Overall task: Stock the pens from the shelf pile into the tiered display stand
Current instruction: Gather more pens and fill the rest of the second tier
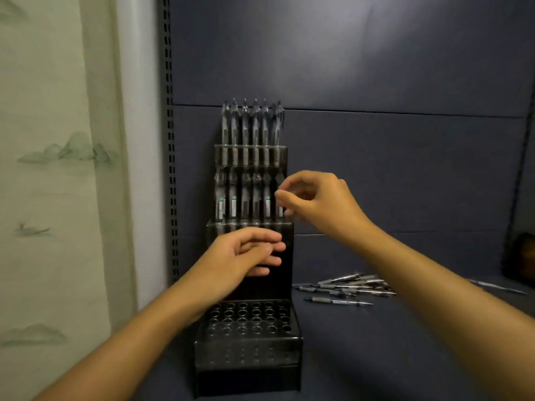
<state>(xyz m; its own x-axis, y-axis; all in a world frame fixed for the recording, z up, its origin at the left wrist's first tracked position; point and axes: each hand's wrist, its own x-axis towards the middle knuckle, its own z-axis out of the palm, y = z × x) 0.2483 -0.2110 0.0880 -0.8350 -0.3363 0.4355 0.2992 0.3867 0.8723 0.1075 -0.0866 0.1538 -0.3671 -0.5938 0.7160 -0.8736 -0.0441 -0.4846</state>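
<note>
A black plastic three-tiered display stand [249, 340] sits on the dark blue-grey shelf surface [390, 357], its back against the blue-grey rear panel [376, 68] and its left side close to the perforated metal upright [170, 169] at the shelf's left edge, so there is little room on that side. The top tier holds a row of six grey-and-clear retractable pens [250, 125] standing upright; the middle tier holds another full row of upright pens [246, 198]. The lowest, front tier shows only a grid of round holes [249, 316]. The right hand [315, 198] hovers at the right end of the middle row, its fingertips [282, 198] pinched together at the rightmost pen [280, 180]; whether they actually grip it cannot be told through the blur. The left hand [246, 253] is loosely spread with fingers extended, holding nothing, in front of the stand's middle step. The loose pile of grey pens [347, 287] lies flat on the shelf just right of the stand's base, with one further pen [498, 287] lying apart toward the right edge. Open shelf surface stretches to the right and in front of the pile. A pale printed curtain [58, 169] hangs left of the upright.
</note>
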